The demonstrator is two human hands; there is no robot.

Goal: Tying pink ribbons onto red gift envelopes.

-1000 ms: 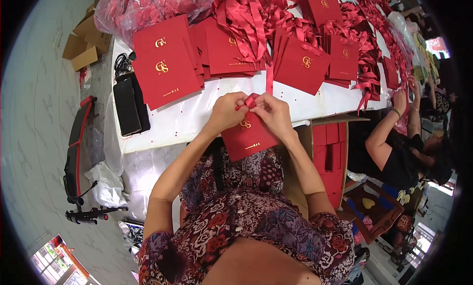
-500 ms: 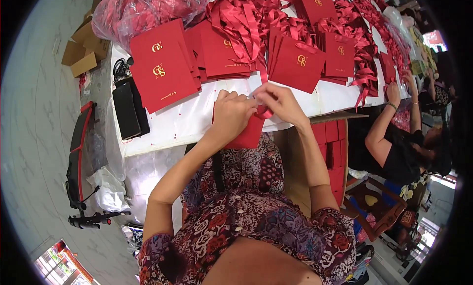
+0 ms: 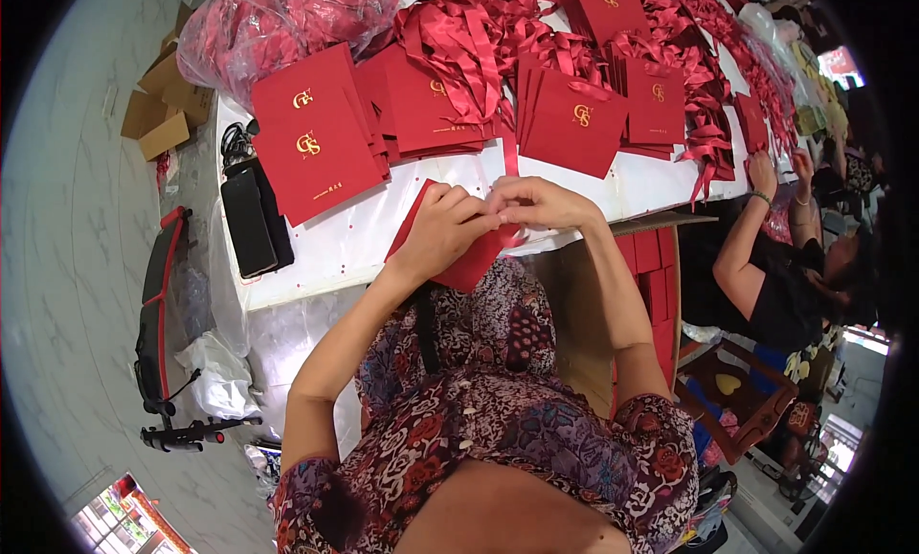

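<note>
A small red paper bag [image 3: 469,265] is tilted between my hands at the table's front edge, partly covered by them. My left hand [image 3: 442,230] is closed over its upper part. Fingertips of my right hand [image 3: 548,204] are pinched together against the left fingers. A shiny red ribbon [image 3: 515,236] loops out below the right fingers; the exact pinch point is hidden. Beyond my hands stand gold-marked red bags: a large stack [image 3: 316,176] at left, another [image 3: 436,109] in the middle and more [image 3: 572,123] to the right. Loose red ribbons [image 3: 459,51] spill over them.
A black phone [image 3: 247,219] lies at the white table's [image 3: 335,257] left edge beside a coiled cable [image 3: 235,142]. Behind is a plastic sack [image 3: 287,22]. An open carton [image 3: 661,276] holding red boxes stands below at right. Another person [image 3: 766,276] works further right.
The bag has tilted, its upper corner swinging left. My right hand has turned flatter, its fingertips meeting my left fingers. The view has shifted slightly.
</note>
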